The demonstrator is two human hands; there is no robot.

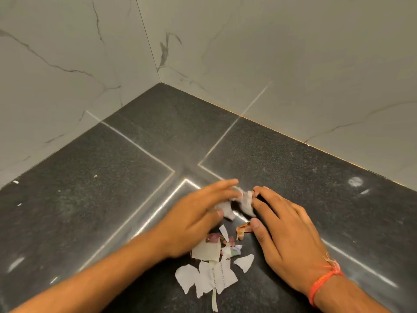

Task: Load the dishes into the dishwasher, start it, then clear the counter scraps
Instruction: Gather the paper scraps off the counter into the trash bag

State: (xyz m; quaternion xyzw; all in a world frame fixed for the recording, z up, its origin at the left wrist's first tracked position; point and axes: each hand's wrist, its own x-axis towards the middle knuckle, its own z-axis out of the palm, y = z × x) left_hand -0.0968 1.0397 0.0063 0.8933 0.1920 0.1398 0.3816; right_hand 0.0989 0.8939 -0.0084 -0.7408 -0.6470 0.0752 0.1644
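A dark speckled stone counter (282, 159) runs into a corner of grey marble wall tiles (293, 64). On it, between the two hands and a bit nearer the person, lies a small heap of torn white paper bits (212, 274), with some purple and pink scraps (214, 237) and an orange peel-like piece (243, 229) mixed in.

The left hand (198, 218) lies flat with fingers stretched out, touching crumpled white paper (244, 201) at its tips. The right hand (286, 233) is spread low over the counter, and its fingertips press against the same crumpled paper from the other side. An orange thread band (325, 281) goes round the right wrist.

The scraps look very light, thin and soft. They would likely slide and flutter, so it seems best to sweep them together with flat hands and scoop from the outer edges.

The left hand is blurry. Scraps under both palms are hidden. Tiny pale specks (15, 182) far out past the left hand are too small to tell. No dishwasher shows.
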